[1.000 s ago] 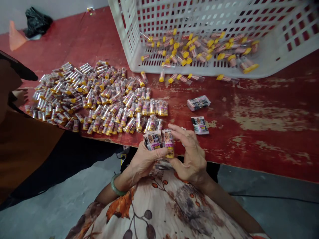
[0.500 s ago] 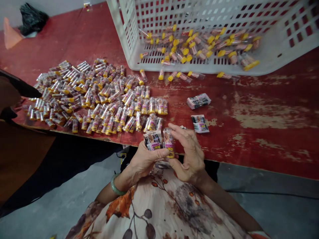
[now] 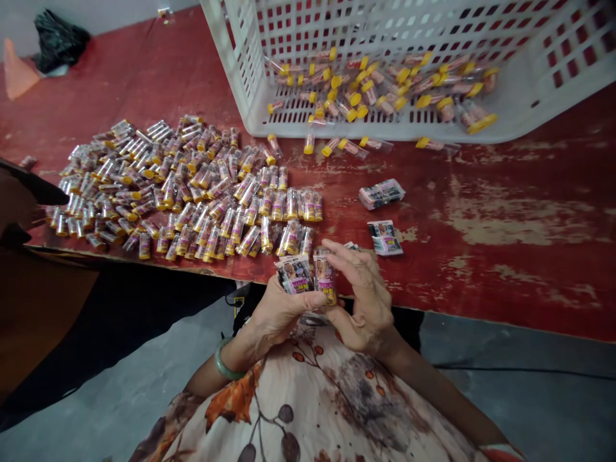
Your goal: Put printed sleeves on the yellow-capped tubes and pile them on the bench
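My left hand (image 3: 282, 308) grips a stack of small printed labels (image 3: 294, 274), and its thumb reaches across to the base of a small clear tube (image 3: 324, 276) with a printed label and a yellow cap. On the tube's other side is my right hand (image 3: 363, 298), with the thumb at the capped lower end and the fingers curved along its side near the top. Both hands meet just in front of the table edge. Left of them lies a large pile of labelled tubes (image 3: 192, 186) with yellow caps.
A white plastic basket (image 3: 250, 115) at the back holds several capped tubes, and more lie along its front. Right of the pile sit a bundle of labels (image 3: 382, 194) and a smaller label stack (image 3: 385, 238) on the red table (image 3: 505, 256). Another person's dark sleeve (image 3: 36, 183) shows at left.
My hands stay almost in place around the tube and labels. The view has shifted slightly, and the other person's arm at left has drawn back a little from the pile.
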Tool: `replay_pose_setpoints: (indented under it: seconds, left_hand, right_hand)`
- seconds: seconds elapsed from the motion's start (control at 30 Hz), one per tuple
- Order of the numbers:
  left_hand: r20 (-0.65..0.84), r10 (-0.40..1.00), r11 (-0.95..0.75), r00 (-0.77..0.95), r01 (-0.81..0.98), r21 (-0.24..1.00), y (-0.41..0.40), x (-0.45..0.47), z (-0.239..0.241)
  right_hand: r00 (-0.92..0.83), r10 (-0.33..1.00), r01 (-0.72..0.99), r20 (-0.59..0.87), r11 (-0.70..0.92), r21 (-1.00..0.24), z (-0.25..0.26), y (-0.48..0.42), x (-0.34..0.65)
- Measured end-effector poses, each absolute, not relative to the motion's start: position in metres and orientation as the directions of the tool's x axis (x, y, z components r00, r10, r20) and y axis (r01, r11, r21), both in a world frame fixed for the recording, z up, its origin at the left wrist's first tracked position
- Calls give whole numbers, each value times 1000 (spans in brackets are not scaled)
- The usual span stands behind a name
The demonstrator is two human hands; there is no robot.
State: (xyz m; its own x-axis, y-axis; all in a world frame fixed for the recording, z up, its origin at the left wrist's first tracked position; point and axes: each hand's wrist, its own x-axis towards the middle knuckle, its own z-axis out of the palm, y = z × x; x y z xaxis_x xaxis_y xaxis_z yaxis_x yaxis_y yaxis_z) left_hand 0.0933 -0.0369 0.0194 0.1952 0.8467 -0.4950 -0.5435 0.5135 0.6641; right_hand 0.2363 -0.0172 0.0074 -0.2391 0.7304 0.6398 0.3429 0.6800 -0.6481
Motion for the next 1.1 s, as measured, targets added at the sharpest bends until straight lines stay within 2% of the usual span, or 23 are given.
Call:
replay_pose_setpoints:
  seconds: [0.33,0.53,0.73,0.9,1.03,1.1]
  left_hand:
    - [-536,817,547,211,-577,606,-33,92,17]
    - [-516,844,483,148,-628,610,-27,88,16]
    - [-552,832,451,52,-641,621,-22,73,13]
    - [-590,800,402,-112,-629,665,-23,50,10]
    - [-568,820,396,-72,-644,654,-26,39,14]
    - [-559,828,408,-42,-639,653,-26,37,17]
  right_hand:
    - [-274,747,349,606,664,-661,4,-14,239]
    - [-324,792,361,518,609,-706,10,-11,238]
    - [-328,782,332,530,620,-710,15,16,229]
    - [-306,755,468,580,650,-599,-4,72,191]
    - [-376,833,713,405,539,-447,-13,102,165]
    - [-427,843,764,328,530,-367,-11,115,169]
